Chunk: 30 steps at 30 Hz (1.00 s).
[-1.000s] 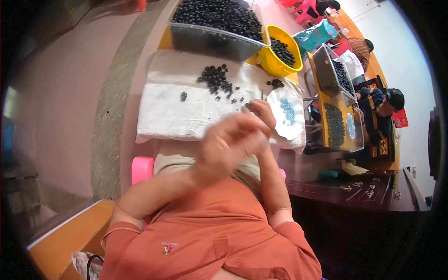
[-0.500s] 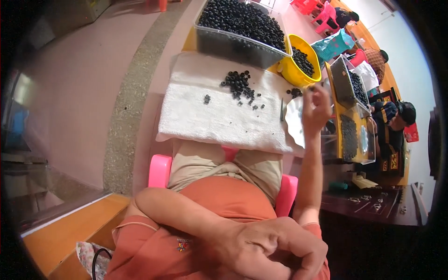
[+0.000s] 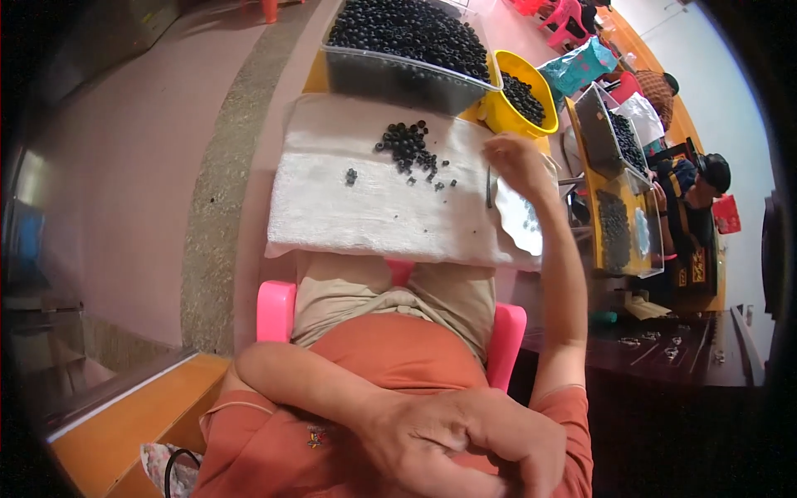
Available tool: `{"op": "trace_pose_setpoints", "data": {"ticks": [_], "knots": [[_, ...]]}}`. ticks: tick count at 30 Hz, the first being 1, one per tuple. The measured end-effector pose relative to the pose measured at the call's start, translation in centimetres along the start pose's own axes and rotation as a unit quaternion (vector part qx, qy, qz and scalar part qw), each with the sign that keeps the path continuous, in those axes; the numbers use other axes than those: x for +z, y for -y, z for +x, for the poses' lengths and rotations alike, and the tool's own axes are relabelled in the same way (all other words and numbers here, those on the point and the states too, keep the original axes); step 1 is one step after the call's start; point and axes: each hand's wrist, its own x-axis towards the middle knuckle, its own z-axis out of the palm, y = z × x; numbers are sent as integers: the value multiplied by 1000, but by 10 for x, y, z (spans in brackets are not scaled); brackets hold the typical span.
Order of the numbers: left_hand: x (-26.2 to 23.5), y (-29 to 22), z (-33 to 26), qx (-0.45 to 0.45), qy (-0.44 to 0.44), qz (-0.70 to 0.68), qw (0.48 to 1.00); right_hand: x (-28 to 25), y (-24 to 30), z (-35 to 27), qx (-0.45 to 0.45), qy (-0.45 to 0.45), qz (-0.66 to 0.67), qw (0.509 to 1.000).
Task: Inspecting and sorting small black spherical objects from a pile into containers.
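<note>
the right hand (image 3: 516,163) reaches out over the far right edge of the white towel (image 3: 374,207), fingers curled narrow beside a thin dark stick (image 3: 488,187); whether they pinch it i cannot tell. the left hand (image 3: 452,440) rests against the orange shirt (image 3: 398,357), fingers loosely curled, holding nothing. small black beads (image 3: 408,143) lie heaped on the towel's far side

White towel (image 3: 374,212), small black pieces (image 3: 408,146), yellow bucket (image 3: 508,114), pink chair (image 3: 276,309), orange shirt (image 3: 398,357).
</note>
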Motion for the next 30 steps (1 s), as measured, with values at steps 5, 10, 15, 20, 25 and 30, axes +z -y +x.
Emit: {"op": "trace_pose_setpoints", "data": {"ticks": [5, 10, 15, 20, 25, 30], "knots": [[-5, 10, -5, 49, -52, -2, 997, 30, 12, -5, -38, 47, -28, 998], [-25, -2, -9, 34, 44, 187, 981, 46, 19, 0, -53, 57, -81, 994], [-41, -2, -5, 8, -10, 225, 974, 61, 36, 5, -71, 36, -97, 992], [-70, 4, -10, -48, -108, 262, 958, 66, 40, 10, -17, 94, -142, 985], [-95, 4, -11, -42, -182, 266, 946, 69, 37, 11, -21, 91, -125, 988], [-114, -3, -19, -51, -282, 245, 926, 66, 36, 9, -12, 94, -129, 987]]}}
